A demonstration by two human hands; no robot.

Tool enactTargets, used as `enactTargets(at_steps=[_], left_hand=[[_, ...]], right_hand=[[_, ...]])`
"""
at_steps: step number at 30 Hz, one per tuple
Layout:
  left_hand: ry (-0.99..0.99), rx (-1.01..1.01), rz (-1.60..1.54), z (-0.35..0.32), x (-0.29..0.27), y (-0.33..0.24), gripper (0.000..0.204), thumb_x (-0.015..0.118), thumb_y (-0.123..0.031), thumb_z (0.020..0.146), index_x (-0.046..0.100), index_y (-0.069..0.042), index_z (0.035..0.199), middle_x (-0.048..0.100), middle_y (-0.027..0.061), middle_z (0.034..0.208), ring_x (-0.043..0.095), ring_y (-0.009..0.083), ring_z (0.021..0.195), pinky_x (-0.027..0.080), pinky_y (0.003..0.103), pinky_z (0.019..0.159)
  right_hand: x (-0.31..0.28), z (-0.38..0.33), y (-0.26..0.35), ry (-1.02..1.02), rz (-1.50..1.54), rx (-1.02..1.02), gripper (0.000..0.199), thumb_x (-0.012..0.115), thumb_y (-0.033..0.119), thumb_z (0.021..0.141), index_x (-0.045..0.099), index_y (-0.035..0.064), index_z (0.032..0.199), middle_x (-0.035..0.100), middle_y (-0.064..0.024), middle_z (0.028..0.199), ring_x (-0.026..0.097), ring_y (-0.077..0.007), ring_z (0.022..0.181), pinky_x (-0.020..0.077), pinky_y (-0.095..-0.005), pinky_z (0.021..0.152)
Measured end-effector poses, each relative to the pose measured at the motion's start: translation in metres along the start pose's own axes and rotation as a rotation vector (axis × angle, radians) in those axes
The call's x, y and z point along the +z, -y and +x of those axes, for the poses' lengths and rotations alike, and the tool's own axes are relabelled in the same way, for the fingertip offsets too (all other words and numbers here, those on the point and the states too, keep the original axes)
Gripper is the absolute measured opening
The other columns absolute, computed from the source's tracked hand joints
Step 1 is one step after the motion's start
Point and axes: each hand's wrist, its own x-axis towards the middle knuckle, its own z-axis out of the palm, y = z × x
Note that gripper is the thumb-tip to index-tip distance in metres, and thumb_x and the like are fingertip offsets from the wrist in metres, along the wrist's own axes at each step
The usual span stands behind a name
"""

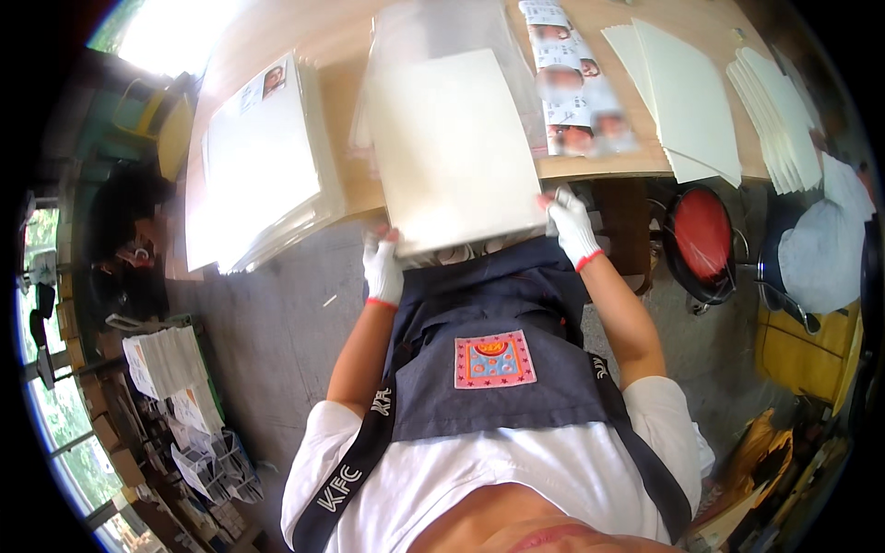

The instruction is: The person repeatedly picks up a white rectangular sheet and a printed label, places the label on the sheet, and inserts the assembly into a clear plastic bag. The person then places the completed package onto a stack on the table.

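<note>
1. The fingers of the left hand (383, 269) are pinching the near left corner of the white board (456, 147); I see the fingertips pressed together on it.
2. The fingers of the right hand (573, 229) are pinching the same board at its right edge, close to the near right corner. Both hands wear white gloves with red cuffs.
3. The white board lies between the hands, with its near end over the front edge of the surface (604, 167) and above the lap. I cannot tell if it is one sheet or several.
4. Beyond the board, and partly behind it, I see clear plastic (442, 28).
5. To its left there is a thick stack (258, 166) with a small portrait on the top; it reaches over the front edge.
6. To its right lie printed strips (564, 88) with portraits, then white sheets (691, 101), then a fanned pile (779, 120).
7. Below the surface, on the right, stands a red-seated stool (702, 235).
</note>
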Motion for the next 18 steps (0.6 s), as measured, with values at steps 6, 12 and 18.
enactTargets(at_steps=[6,12,18], left_hand=[[0.516,-0.065,0.806,-0.020,-0.050,-0.014,0.014,0.060,-0.017,0.085,0.062,-0.005,0.092,0.062,0.0070,0.070,0.060,0.0184,0.064,0.048,0.034,0.059],[0.577,0.301,1.113,-0.011,0.048,-0.083,0.018,0.058,-0.019,0.086,0.064,-0.007,0.099,0.066,0.0126,0.080,0.064,0.0182,0.071,0.049,0.029,0.065],[0.939,-0.206,0.476,-0.017,0.187,-0.048,0.043,0.052,-0.021,0.092,0.043,-0.002,0.130,0.063,0.0068,0.105,0.060,0.0123,0.077,0.052,0.025,0.070]], right_hand=[[-0.058,-0.031,0.033,0.224,-0.643,0.333,0.021,0.062,0.026,0.088,0.061,0.0069,0.080,0.059,-0.0036,0.061,0.055,-0.0120,0.051,0.0437,-0.0289,0.047],[-0.037,0.012,0.101,-0.140,-1.476,-0.790,0.027,0.066,0.017,0.071,0.061,0.0118,0.097,0.061,-0.0070,0.108,0.053,-0.0243,0.106,0.0422,-0.0396,0.090],[-0.050,0.063,0.107,-0.018,-1.446,-1.268,0.026,0.065,0.014,0.065,0.065,0.0091,0.090,0.059,-0.0046,0.114,0.053,-0.0215,0.108,0.0425,-0.0360,0.092]])
